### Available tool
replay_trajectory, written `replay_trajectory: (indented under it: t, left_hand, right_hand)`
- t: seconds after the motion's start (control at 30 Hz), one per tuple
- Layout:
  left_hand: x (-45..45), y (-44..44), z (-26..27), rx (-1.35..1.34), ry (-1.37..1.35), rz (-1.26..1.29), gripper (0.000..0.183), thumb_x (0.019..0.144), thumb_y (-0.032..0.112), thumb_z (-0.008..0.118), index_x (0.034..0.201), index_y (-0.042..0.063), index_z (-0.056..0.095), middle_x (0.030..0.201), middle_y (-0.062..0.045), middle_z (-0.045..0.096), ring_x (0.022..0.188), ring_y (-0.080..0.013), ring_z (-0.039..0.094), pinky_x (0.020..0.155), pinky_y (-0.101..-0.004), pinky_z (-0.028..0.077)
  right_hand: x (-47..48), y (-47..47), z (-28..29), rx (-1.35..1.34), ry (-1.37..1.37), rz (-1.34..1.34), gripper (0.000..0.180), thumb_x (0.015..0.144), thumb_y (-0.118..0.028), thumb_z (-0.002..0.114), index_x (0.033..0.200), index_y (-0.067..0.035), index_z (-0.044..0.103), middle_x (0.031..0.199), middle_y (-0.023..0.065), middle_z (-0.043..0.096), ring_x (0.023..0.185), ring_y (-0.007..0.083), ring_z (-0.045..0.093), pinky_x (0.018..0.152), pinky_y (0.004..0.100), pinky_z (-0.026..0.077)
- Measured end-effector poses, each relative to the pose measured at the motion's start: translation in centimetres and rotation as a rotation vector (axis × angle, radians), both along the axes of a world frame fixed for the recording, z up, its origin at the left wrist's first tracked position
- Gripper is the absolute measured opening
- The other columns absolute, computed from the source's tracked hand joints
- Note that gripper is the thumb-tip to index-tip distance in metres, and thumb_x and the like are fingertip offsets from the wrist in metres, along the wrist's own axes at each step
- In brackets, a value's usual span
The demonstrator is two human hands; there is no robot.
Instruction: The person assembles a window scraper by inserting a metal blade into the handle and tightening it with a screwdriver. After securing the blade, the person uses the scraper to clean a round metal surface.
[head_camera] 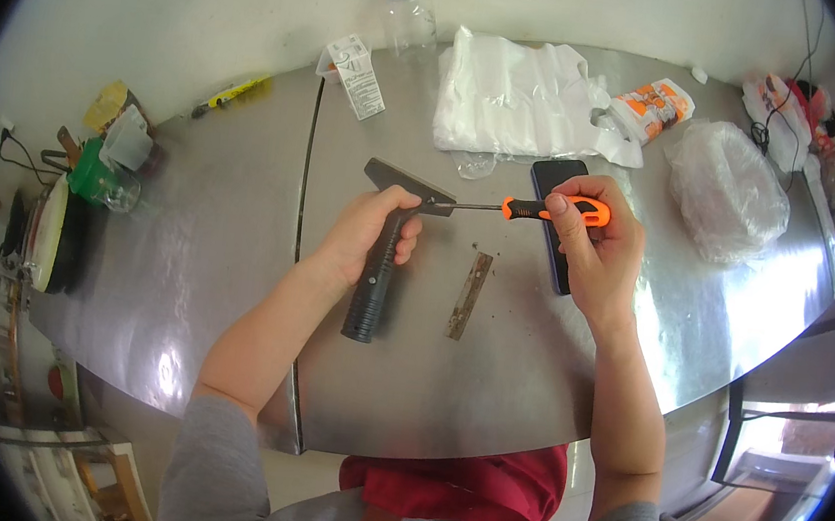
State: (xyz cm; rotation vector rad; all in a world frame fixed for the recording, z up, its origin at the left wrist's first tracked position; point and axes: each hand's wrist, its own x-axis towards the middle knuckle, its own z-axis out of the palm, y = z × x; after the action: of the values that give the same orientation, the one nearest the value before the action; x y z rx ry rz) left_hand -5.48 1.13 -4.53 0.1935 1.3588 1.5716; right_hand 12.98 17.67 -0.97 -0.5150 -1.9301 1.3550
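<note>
My left hand [371,233] is closed around the neck of a black scraper [373,294] with a ribbed handle; its wide head points away from me, and the thumb lies near a screw on it. In my right hand [599,255] is a screwdriver [520,209] with an orange and black handle. Its shaft points left, and the tip meets the scraper head by the screw. A worn, rust-stained metal blade [470,296] lies flat on the steel table between my hands, with small dark crumbs around it.
A smartphone [555,251] lies partly under my right hand. Behind are white plastic bags [515,104], a carton [357,78], a clear jar [408,18] and an orange-white packet [651,108]. A wrapped plastic bundle [725,192] stands right; green and clear containers [90,172] stand left. A seam crosses the metal tabletop [199,254].
</note>
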Motion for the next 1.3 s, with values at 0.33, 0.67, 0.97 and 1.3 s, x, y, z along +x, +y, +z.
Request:
replay_trajectory:
  t: [0.33,0.67,0.97,1.3]
  left_hand:
    - [0.5,0.3,0.8,-0.039,0.053,-0.018,0.029,0.088,0.026,0.058,0.067,0.01,0.046,0.057,-0.001,0.046,0.046,-0.0108,0.044,0.042,-0.0253,0.035]
    - [0.4,0.2,0.7,-0.074,0.139,-0.095,0.039,0.088,0.031,0.056,0.057,0.011,0.044,0.049,-0.002,0.043,0.041,-0.0119,0.041,0.041,-0.0253,0.035]
    - [0.4,0.2,0.8,-0.089,0.159,-0.125,0.04,0.088,0.031,0.054,0.055,0.011,0.044,0.047,-0.002,0.043,0.041,-0.0123,0.042,0.041,-0.0252,0.034]
    - [0.2,0.0,0.8,-0.047,0.114,-0.137,0.031,0.085,0.024,0.06,0.061,0.009,0.046,0.052,-0.002,0.046,0.042,-0.0124,0.043,0.04,-0.0266,0.035]
  right_hand:
    - [0.0,0.1,-0.2,-0.005,0.033,-0.004,0.021,0.088,-0.018,0.067,0.091,0.001,0.06,0.075,0.0044,0.063,0.07,0.0071,0.057,0.061,0.0218,0.045]
    - [-0.1,0.2,-0.5,-0.028,0.036,-0.001,0.022,0.089,-0.021,0.066,0.092,0.0,0.06,0.075,0.0025,0.063,0.066,0.0057,0.054,0.057,0.0209,0.043]
    - [-0.3,0.6,-0.8,-0.127,0.025,-0.027,0.026,0.088,-0.028,0.066,0.091,-0.002,0.06,0.067,-0.002,0.057,0.053,0.0025,0.043,0.048,0.0204,0.034]
    - [-0.1,0.8,-0.6,-0.161,-0.027,0.003,0.027,0.088,-0.029,0.065,0.091,-0.003,0.059,0.068,-0.0021,0.055,0.055,0.0033,0.044,0.049,0.021,0.036]
